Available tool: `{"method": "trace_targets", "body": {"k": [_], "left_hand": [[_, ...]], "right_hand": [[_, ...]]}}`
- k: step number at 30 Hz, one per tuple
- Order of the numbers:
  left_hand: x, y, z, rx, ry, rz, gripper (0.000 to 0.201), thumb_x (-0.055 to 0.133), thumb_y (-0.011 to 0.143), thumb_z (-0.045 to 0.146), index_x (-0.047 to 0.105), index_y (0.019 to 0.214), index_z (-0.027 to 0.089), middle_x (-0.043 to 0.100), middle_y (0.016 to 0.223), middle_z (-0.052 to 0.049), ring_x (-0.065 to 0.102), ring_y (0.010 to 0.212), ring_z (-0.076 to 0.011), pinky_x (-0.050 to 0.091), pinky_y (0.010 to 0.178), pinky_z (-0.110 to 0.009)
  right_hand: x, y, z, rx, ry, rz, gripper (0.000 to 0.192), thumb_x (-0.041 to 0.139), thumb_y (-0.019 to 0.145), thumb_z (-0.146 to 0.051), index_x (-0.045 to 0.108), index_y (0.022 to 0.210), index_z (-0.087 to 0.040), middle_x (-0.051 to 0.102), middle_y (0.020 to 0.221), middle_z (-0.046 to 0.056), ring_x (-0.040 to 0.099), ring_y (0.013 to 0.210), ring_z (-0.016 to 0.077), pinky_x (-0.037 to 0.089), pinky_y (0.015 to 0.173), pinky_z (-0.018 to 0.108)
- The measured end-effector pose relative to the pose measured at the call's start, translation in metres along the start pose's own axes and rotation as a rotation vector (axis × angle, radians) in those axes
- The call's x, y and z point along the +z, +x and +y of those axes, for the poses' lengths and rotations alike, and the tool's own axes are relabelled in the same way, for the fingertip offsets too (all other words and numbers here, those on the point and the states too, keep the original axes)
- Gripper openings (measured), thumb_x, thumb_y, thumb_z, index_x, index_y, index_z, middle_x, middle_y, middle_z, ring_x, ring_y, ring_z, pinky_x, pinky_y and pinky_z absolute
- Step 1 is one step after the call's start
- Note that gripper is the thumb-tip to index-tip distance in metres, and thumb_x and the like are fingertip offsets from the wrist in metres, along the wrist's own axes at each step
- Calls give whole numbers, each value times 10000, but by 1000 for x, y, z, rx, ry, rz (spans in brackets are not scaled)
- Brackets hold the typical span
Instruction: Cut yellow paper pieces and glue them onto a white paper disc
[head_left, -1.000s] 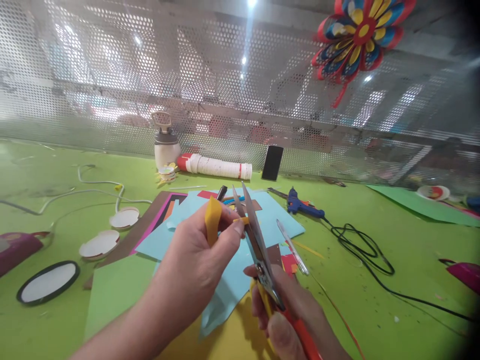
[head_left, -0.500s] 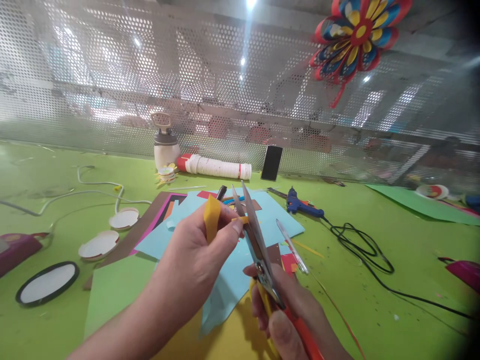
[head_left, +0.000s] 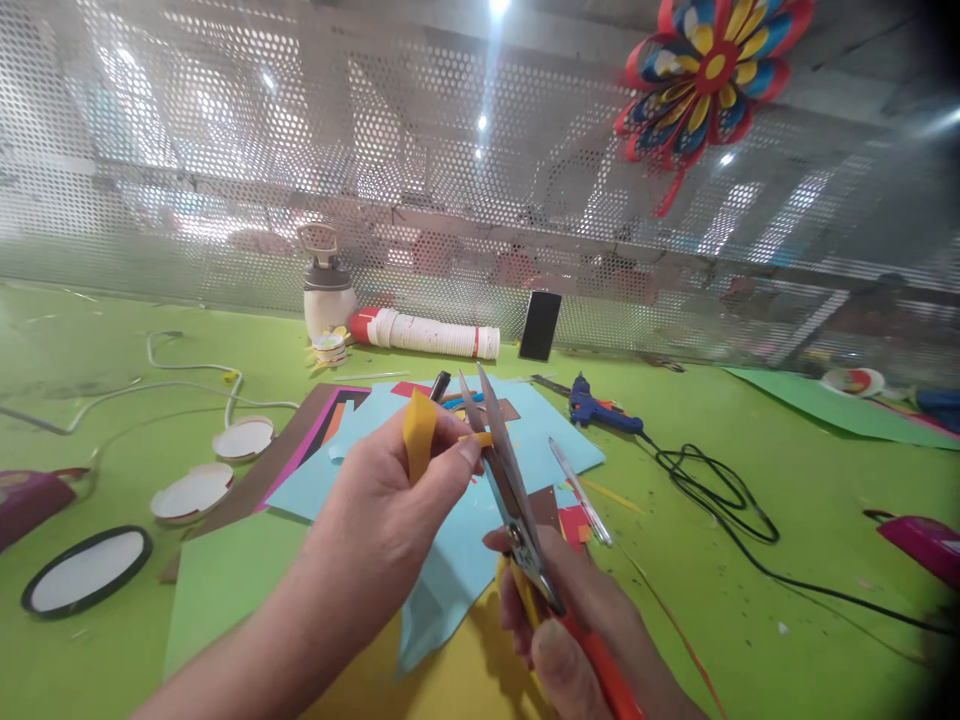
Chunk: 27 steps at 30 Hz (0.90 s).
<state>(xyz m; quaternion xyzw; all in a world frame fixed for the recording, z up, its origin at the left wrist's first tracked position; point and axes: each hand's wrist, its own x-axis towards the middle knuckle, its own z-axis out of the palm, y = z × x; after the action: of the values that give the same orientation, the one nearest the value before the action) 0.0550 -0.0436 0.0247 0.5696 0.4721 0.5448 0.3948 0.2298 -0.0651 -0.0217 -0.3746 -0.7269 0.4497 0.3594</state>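
My left hand [head_left: 397, 490] pinches a folded strip of yellow paper [head_left: 419, 435] between thumb and fingers. One short end of the strip pokes out past the thumb, between the blades of the scissors [head_left: 501, 460]. Those scissors have red and yellow handles, and my right hand [head_left: 562, 610] is wrapped round them. Their blades point up and away from me, slightly apart. Under both hands lie light blue paper sheets [head_left: 442, 590], with a yellow sheet [head_left: 375, 670] nearer to me.
A blue glue gun [head_left: 600, 410] with a coiled black cord lies to the right, past a clear pen [head_left: 581, 492]. Shallow white lids [head_left: 193, 494] sit on the left. Along the back stand a spray bottle [head_left: 328, 300], a stack of paper cups [head_left: 427, 333] and a phone [head_left: 540, 325].
The whole view has shifted slightly, so everything sits a little further left. Both hands keep their hold on the yellow paper strip and the scissors, with the blades still slightly apart.
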Motion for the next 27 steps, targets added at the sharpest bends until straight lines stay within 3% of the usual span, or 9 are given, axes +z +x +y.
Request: {"method": "trace_targets", "body": {"k": [10,19,27], "left_hand": [[3,-1,2,4,5,5,194,557,872,327,538,725,202,421,570,71,356,522,-85,322,546,-267],[0,0,-1,-10,11,7,203,568,865,349,545,725,205,415,577,67,357,535,-92,318,541,-267],[3,-2,0,-55,-42,28,199,573,865,340,545,722,205,422,586,64,353,547,-95,305,547,-273]], "right_hand": [[0,1,-3,-20,-8,10,645,397,842,-774,594,1102,-217,516,688,8,463,568,152,402,516,284],[7,-2,-6,30,39,44,654,358,851,-795,573,1050,-209,410,675,-40,374,564,116,343,509,257],[9,-4,-6,45,48,82,665,383,838,-800,590,1033,-198,460,692,-23,427,581,118,369,512,250]]}}
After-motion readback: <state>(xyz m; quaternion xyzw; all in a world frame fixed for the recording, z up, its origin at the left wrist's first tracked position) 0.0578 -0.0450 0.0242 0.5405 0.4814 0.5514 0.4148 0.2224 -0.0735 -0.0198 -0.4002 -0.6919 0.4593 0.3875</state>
